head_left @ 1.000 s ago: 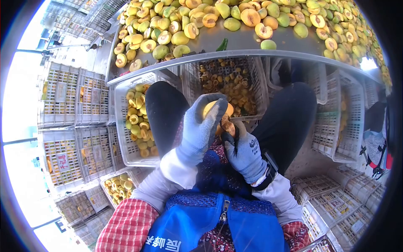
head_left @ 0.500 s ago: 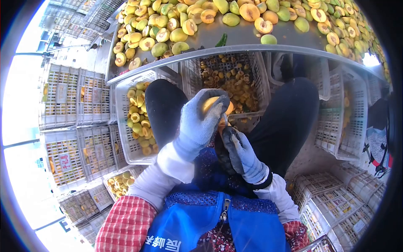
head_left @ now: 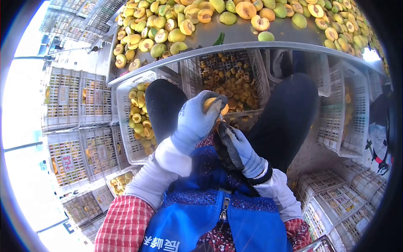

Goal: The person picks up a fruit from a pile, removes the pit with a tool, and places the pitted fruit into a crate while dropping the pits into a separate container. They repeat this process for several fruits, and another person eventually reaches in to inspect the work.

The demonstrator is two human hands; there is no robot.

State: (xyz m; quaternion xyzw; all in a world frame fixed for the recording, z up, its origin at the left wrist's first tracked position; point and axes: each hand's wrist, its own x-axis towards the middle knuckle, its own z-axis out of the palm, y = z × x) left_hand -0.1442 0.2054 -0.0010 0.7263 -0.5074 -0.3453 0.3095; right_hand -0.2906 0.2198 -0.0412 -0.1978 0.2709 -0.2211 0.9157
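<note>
My left hand (head_left: 196, 115), in a light blue glove with dark fingertips, is closed around a yellow peach (head_left: 225, 110) above my lap. Its fingers cover much of the fruit. Just below and to the right, my right hand (head_left: 240, 149), gloved alike, is closed on a small tool (head_left: 221, 118). Only a thin, pale metal bit of this tool shows, pointing up against the peach; my fingers hide the handle. Both hands are close together between my knees.
A metal table (head_left: 201, 35) piled with halved peaches (head_left: 187, 27) stands ahead. Beneath its edge is a crate (head_left: 263, 80) of brown pits and scraps. A white crate (head_left: 126, 140) of peach halves stands by my left knee. Stacked crates (head_left: 63, 109) rise at left, others (head_left: 336, 206) at right.
Both hands, still together on the peach, have shifted very slightly left in view. The right wrist has turned a little. The table and crates look the same.
</note>
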